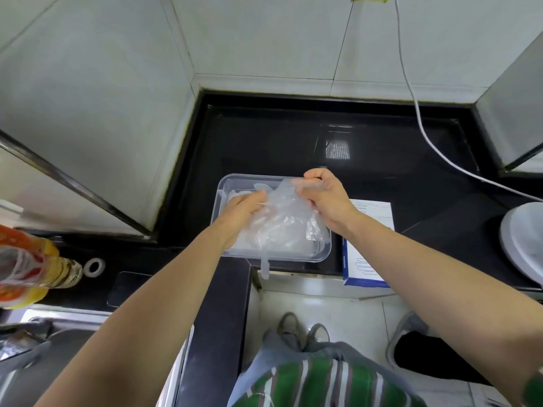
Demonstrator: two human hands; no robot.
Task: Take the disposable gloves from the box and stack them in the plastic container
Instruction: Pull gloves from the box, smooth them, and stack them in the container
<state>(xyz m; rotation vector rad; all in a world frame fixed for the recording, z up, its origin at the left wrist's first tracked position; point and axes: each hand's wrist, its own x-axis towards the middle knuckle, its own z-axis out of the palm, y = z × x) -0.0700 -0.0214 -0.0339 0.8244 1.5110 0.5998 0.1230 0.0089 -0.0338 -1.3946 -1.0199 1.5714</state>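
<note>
Okay, both hands are over the plastic container, which sits on the black counter near its front edge. The left hand is at the container's left side, its fingers curled into a crumpled bunch of clear gloves and gripping it from the left. The right hand is above the container's far right corner, thumb and fingers pinching the top edge of the same bunch. So the gloves lie between the two hands, touching both. Most of the bunch is inside the container, mounded above the rim. More flat clear plastic shows on the container floor under the bunch; the layer count cannot be told. One glove finger hangs out over the near rim and past the counter edge.

The box, white with blue sides and glove outlines printed on it, is just beside the container on the right, partly under the right forearm. Neither hand touches the box.

Other items:
- A white cable runs down the tiled wall onto the counter.
- An oil bottle is at far left.
- A small white ring lies next to the bottle.
- A sink is at bottom left.
</note>
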